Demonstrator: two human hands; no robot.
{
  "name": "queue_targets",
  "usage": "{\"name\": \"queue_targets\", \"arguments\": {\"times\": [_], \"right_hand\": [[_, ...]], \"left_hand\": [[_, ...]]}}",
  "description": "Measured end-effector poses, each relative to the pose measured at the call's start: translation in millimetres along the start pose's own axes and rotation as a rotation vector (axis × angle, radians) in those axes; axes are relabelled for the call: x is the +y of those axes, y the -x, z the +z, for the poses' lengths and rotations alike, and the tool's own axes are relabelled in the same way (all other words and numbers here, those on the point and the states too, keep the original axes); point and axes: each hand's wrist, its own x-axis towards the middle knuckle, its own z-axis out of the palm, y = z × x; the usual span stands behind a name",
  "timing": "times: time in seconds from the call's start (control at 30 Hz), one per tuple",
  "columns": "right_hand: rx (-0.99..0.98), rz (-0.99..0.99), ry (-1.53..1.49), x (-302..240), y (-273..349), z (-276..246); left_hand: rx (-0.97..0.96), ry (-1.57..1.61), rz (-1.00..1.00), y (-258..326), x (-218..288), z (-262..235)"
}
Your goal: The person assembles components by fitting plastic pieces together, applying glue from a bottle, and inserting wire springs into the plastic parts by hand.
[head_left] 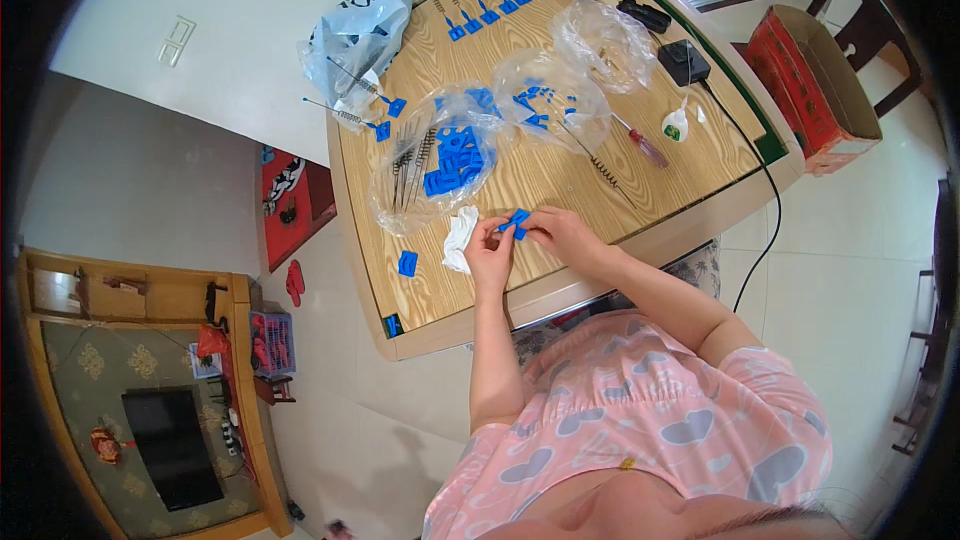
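Blue plastic piece [516, 223] held between both hands at the near side of the bench

The left grip [489, 248] pinches the blue plastic piece between thumb and fingers, while the right grip [565, 237] closes on its other side with the fingertips. The piece lies between the two grips, just above the bench [690, 172], its blue showing between the fingers. Whether it is one part or two parts joined is too small to tell, and the fingers hide some of its outline.

Judging by the row of five spring rods on blue bases [488, 16] at the far side, the step in hand looks like preparing or fitting together one more base. The next move seems to call for a steady left pinch while the right fingertips press or align the part. A spring rod would then be a likely addition; a loose spring rod [605, 174] lies to the right of the hands, with a screwdriver [648, 149] beyond it.

White crumpled paper [460, 239] lies just beside the left grip, and a loose blue part [408, 263] rests farther left. Beyond the hands sits a clear bag [385, 202] holding larger blue parts and thin dark springs; the smaller blue bits lie apart, farther back.
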Motion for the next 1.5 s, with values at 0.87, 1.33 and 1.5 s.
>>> {"name": "queue_targets", "arguments": {"times": [0.87,1.33,1.5], "right_hand": [[0.129,0.147,-0.029,7,7,1],[0.147,0.086,-0.034,14,6,0],[0.132,-0.003,0.061,14,5,1]], "left_hand": [[0.13,-0.456,0.282,0,12,19],[0.038,-0.58,0.355,1,25,22],[0.028,-0.595,0.371,0,24,23]]}}
